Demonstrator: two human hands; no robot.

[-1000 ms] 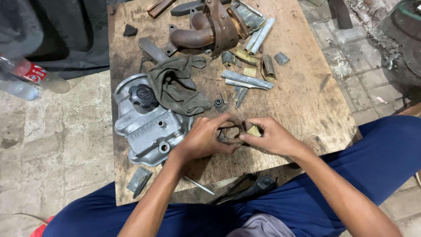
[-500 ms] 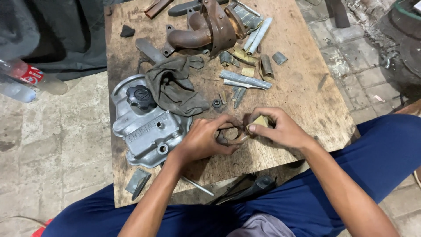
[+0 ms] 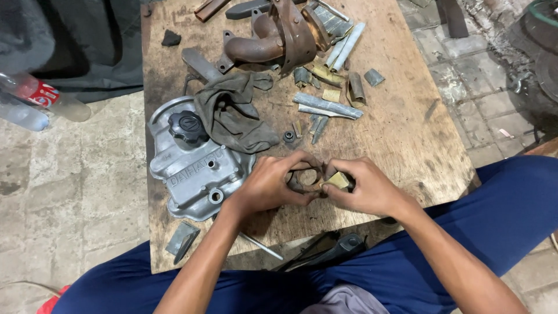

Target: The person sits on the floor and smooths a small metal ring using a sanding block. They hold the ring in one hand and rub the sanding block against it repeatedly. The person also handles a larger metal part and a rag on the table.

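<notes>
Both my hands meet over the front middle of a worn wooden table (image 3: 407, 134). My left hand (image 3: 270, 185) pinches a small dark metal ring (image 3: 303, 180) by its left side. My right hand (image 3: 366, 187) holds the ring's right side and presses a small yellowish folded strip (image 3: 337, 181) against it. The ring's lower edge is hidden by my fingers. Just left of my left hand lies a grey cast engine cover (image 3: 195, 168) with a black round cap (image 3: 187, 127).
A greasy rag (image 3: 235, 113) lies on the cover's top. A rusty pipe fitting (image 3: 276, 38) and several cut metal strips (image 3: 328, 107) sit further back. A small nut (image 3: 289, 136) lies beyond my hands. Plastic bottles (image 3: 35, 99) lie on the floor at left. Dark tools (image 3: 331, 253) rest by my lap.
My hands shifted slightly on the ring. The yellowish strip has moved closer against the ring's right side. Nothing else on the table moved.
</notes>
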